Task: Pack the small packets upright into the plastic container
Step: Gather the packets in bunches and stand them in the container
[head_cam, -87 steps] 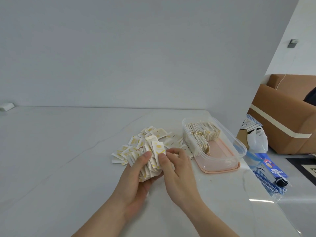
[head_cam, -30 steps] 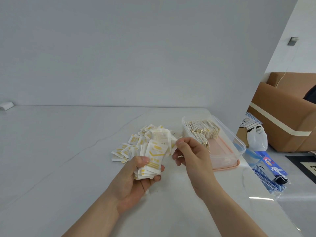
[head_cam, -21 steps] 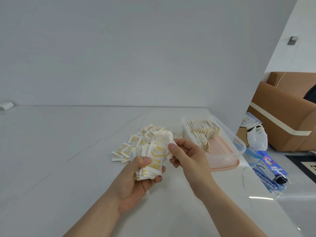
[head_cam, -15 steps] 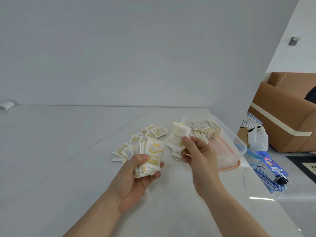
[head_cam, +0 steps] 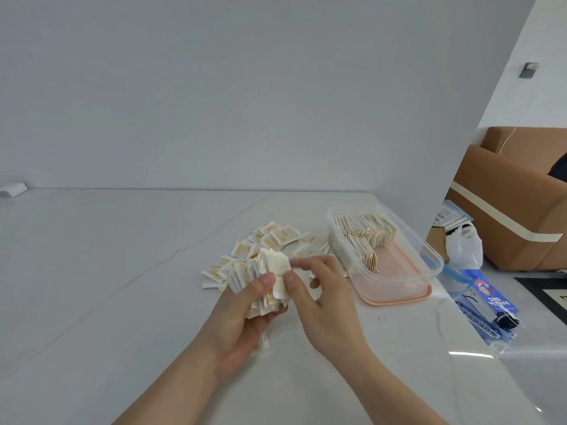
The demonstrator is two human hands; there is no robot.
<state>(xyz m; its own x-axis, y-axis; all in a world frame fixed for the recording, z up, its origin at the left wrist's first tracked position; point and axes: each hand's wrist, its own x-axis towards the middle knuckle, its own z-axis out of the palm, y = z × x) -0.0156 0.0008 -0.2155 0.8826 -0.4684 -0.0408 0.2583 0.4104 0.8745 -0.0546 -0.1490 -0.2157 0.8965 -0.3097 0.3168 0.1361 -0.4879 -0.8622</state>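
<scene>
Gripping one packet stack [head_cam: 270, 277], both hands [head_cam: 319, 296] hover over a white marble table [head_cam: 107, 271]; brown sofa [head_cam: 515, 210] beyond.

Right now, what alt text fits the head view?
Over a white table, the left hand grips a stack of small packets while the right hand pinches its top; loose packets lie beyond, beside a part-filled plastic container.
</scene>
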